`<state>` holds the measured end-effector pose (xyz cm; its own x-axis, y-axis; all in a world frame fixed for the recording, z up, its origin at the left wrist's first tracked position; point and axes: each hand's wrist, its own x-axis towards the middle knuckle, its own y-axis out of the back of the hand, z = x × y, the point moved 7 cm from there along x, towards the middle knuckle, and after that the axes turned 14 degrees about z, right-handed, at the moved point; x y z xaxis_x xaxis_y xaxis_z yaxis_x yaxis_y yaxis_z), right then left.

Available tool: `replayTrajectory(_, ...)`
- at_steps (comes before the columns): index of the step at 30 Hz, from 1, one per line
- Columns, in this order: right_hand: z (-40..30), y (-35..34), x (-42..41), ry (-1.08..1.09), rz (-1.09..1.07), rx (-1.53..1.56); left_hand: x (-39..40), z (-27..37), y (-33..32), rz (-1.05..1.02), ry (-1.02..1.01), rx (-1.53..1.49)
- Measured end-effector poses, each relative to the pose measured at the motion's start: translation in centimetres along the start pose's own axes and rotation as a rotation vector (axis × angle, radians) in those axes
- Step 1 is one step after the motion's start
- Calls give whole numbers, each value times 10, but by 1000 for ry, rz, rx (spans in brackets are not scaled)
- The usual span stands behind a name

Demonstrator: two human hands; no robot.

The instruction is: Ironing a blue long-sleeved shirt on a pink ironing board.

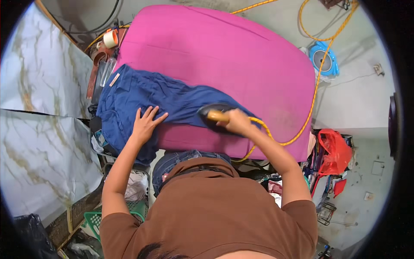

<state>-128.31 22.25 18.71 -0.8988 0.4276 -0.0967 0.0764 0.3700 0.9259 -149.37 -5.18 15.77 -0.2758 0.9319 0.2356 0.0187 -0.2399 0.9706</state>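
A navy blue garment [129,94] with a pale label near its top edge lies across a pink padded ironing table [226,55]. One stretch of it, probably a sleeve or leg, runs out to the right, while folds hang over the table's near left edge. My left hand [147,121] rests flat on the cloth with fingers spread. Gripped in my right hand [237,121] is a clothes iron [207,111] with a dark body and a wooden handle, blurred and lying over the right stretch of cloth. Its yellow cord [291,140] loops off to the right.
Tape rolls [110,39] and small items line the table's left side. A blue round fan-like device [322,60] is by the right wall, and a red plastic bag [334,152] lies among clothes below it. A green basket [93,223] stands at lower left, beside marble-patterned sheets [45,162].
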Motion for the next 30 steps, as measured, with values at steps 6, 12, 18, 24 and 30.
replayTrajectory(6, 123, 44, 31, -534, 395, 232, 10, -1, 4, -106, 16, -6)
replayTrajectory(12, 36, -2, -27, -143, 108, 130, 65, -39, 9, 332, 201, -208)
replayTrajectory(18, -39, -41, -64, 46, -123, -32, 132, -20, -24, 432, 84, -255)
replayTrajectory(24, 44, 3, -109, -229, 80, -10, 162, 28, -45, 386, -20, -335)
replayTrajectory(30, 128, 36, -183, -535, -68, 67, 178, 43, -64, 361, -18, -323)
